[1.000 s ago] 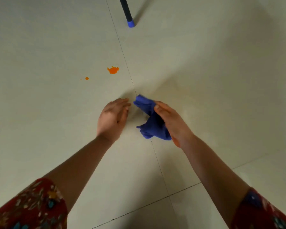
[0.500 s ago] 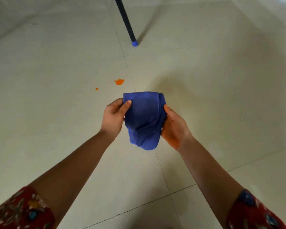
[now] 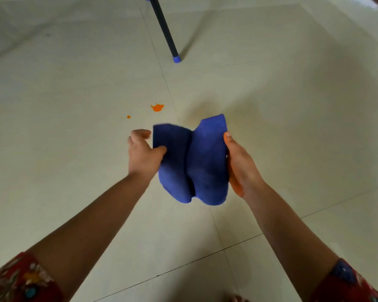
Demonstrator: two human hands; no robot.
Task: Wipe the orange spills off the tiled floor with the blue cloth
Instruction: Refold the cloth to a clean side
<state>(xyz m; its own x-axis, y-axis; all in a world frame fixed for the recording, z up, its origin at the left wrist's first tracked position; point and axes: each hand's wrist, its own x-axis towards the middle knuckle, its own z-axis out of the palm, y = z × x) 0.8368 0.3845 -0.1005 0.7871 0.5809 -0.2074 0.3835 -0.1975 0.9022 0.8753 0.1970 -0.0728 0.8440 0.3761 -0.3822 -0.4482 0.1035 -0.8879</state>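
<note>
Since half a second ago, the cloth [image 3: 192, 162] has been pulled wider between the two hands and now hangs in two lobes, held off the floor [image 3: 63, 149] at the middle of the frame. At its left edge, the left hand [image 3: 143, 152] pinches the fabric with the thumb on top; its other fingers are blurred, so how they lie cannot be told. At the right edge, the right hand [image 3: 241, 168] holds the cloth with the thumb over it and the palm cupped beneath, orange showing along its heel.

Both spills lie above and left of the cloth: a small dot [image 3: 128, 116] and a larger splat [image 3: 157, 107], side by side on a roughly left-to-right line, just left of a tile seam. The left hand is nearer to them, just below the dot. A dark pole [image 3: 165, 31] with a blue tip stands in the upper middle, well apart.
</note>
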